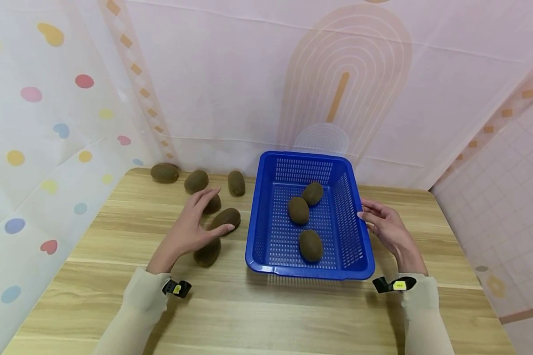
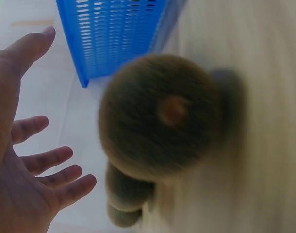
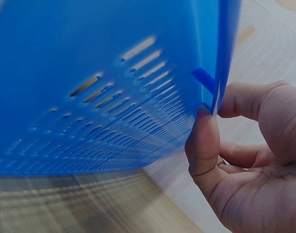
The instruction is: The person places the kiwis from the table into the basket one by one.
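A blue plastic basket point(image 1: 256, 212) with slotted walls holds three brown kiwis, one kiwi point(image 1: 311, 245) toward its front and two touching near the middle. My right hand point(image 1: 387, 224) pinches the basket's right rim between thumb and fingers, as the right wrist view point(image 3: 254, 145) also shows. Over the loose kiwis left of the basket spreads my left hand point(image 1: 188, 229), fingers apart, nothing in its grasp. Between its thumb and index finger lies a kiwi point(image 1: 227, 218), partly covered. A large kiwi point(image 2: 157, 116) fills the middle of the left wrist view, beside the open palm.
Along the table's back edge lie further kiwis, one kiwi point(image 1: 165, 172) at the far left corner and another kiwi point(image 1: 236, 183) near the basket. A kiwi point(image 1: 207, 252) sits below the left hand. The wooden table point(image 1: 266, 320) meets a patterned curtain point(image 1: 213, 88) behind.
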`<state>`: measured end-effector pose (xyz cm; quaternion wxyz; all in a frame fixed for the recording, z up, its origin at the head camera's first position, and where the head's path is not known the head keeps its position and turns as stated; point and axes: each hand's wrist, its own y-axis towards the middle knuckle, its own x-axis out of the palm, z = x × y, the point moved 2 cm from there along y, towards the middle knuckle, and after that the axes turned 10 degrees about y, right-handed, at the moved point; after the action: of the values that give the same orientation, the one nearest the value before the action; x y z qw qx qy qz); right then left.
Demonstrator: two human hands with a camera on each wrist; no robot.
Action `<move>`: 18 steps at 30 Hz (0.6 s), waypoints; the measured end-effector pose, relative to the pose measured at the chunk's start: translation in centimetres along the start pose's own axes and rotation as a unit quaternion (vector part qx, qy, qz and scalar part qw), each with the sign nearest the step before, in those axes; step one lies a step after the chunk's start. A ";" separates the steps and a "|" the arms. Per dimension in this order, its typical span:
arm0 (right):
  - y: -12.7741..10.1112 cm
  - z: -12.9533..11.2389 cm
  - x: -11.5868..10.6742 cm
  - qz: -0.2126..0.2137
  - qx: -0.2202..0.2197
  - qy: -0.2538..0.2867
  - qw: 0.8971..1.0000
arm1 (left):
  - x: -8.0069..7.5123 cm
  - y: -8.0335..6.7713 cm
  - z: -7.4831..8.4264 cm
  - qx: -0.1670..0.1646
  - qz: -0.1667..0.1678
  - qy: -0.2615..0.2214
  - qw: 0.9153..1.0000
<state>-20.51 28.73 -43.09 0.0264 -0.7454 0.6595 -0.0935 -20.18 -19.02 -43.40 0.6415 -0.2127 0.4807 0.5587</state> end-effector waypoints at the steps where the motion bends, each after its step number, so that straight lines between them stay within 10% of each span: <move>1: 0.0 0.0 0.0 0.001 0.000 0.000 1.000 | 0.1 -0.3 -0.2 -0.001 0.000 0.002 1.000; 18: -0.1 0.0 0.0 -0.001 -0.003 0.004 1.000 | 1.7 -5.0 -2.4 -0.002 -0.064 0.008 0.998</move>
<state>-20.44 28.74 -43.12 0.0218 -0.7456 0.6593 -0.0946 -16.65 -21.48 -47.27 0.6716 -0.2487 0.4698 0.5161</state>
